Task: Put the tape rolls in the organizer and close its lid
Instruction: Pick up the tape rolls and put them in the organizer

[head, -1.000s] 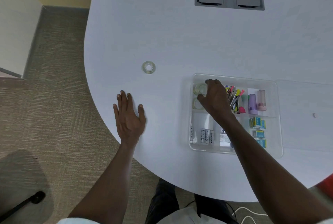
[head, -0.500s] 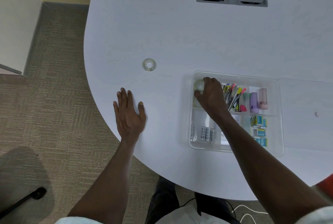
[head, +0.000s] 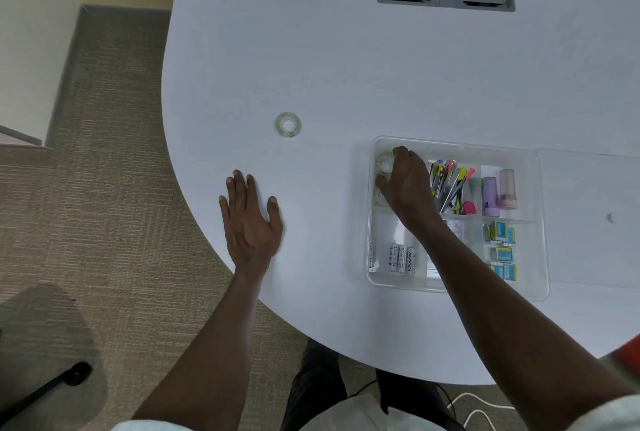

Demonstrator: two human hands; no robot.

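Organizer (head: 540, 292): clear tray w/ compartments, on white table (head: 346, 32) near its front edge; landmark for everything below.
Lid (head: 588, 215): clear, lying flat just right of organizer, off it.
Right hand (head: 408, 184): inside organizer's far-left compartment, fingers curled down beside a tape roll (head: 384, 163) there; can't tell if it's gripping.
2nd roll (head: 379, 196): same compartment, nearer side, partly hidden under the hand.
Loose tape roll (head: 287, 124): flat on table, well left of organizer, slightly farther back.
Left hand (head: 251, 222): palm down, fingers spread flat on table, left of organizer, holding nothing.
Other contents: pens (head: 446, 184) mid-back, batteries (head: 398, 257) front-left, small boxes (head: 502, 250) front-right.
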